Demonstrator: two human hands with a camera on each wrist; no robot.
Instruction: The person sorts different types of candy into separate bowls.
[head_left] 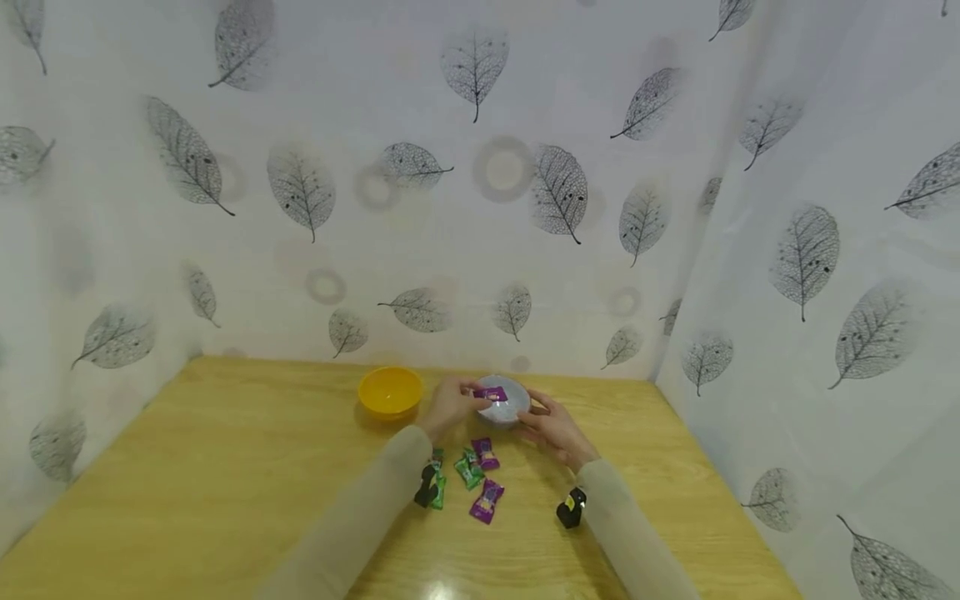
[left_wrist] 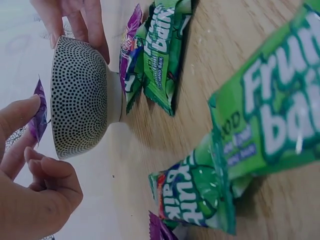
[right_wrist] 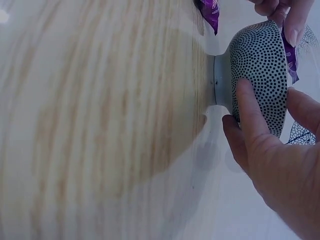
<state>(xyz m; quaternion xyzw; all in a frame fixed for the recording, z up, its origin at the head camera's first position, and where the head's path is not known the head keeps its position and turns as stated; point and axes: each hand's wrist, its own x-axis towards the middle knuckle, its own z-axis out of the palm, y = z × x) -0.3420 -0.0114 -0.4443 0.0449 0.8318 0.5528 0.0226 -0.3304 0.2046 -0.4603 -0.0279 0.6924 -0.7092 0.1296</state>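
My left hand (head_left: 450, 406) pinches a purple-wrapped candy (head_left: 492, 394) at the mouth of a dotted bowl (head_left: 516, 407). In the left wrist view that candy (left_wrist: 38, 111) is between the fingers, beside the bowl's rim. My right hand (head_left: 557, 429) holds the bowl from its right side; in the right wrist view, fingers lie along the dotted wall (right_wrist: 257, 65) and the thumb is at the rim. The bowl stands upright on its foot on the table. Its inside is mostly hidden by the left hand and candy.
A yellow bowl (head_left: 390, 393) stands left of the dotted one. Nearer on the wooden table (head_left: 247, 467) lie green-wrapped candies (head_left: 468, 471) and purple-wrapped candies (head_left: 487, 502). A leaf-patterned curtain (head_left: 465, 225) hangs behind the table and along its sides.
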